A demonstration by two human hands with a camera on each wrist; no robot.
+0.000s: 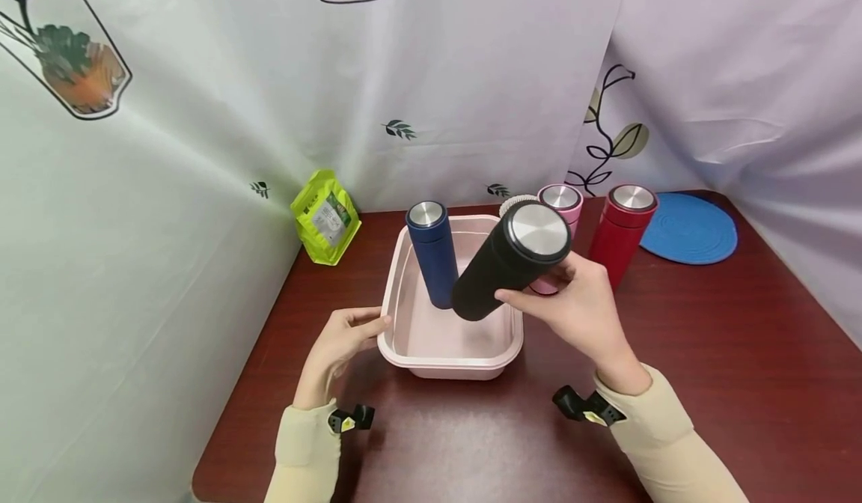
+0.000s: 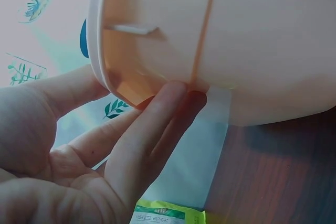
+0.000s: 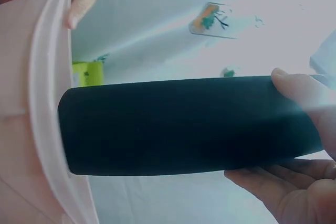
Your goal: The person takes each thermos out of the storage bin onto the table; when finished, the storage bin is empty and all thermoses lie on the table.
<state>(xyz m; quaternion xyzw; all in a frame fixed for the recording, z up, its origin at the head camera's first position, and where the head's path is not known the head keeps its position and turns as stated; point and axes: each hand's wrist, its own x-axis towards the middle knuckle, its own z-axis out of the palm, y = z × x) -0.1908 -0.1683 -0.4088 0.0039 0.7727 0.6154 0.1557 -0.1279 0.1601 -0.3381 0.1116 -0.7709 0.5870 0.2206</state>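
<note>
My right hand (image 1: 582,308) grips a black thermos bottle (image 1: 498,271) with a silver-topped lid, thumb on one side and fingers on the other. The bottle leans, its lid toward the upper right and its base over the inside of a pink plastic basin (image 1: 447,368). In the right wrist view the black bottle (image 3: 184,127) lies across the picture, its base overlapping the basin rim (image 3: 44,93). At the basin's left side my left hand (image 1: 343,338) pinches the rim, thumb above and fingers (image 2: 152,114) against the outer wall. A blue thermos bottle (image 1: 434,260) stands inside the basin.
Behind the right hand stand a pink thermos bottle (image 1: 562,200), partly hidden, and a red one (image 1: 622,230). A blue round mat (image 1: 694,230) lies at the back right. A green pouch (image 1: 326,218) stands back left, near the curtain (image 1: 471,76). Part of a whitish ribbed thing (image 1: 517,203) shows behind the black bottle.
</note>
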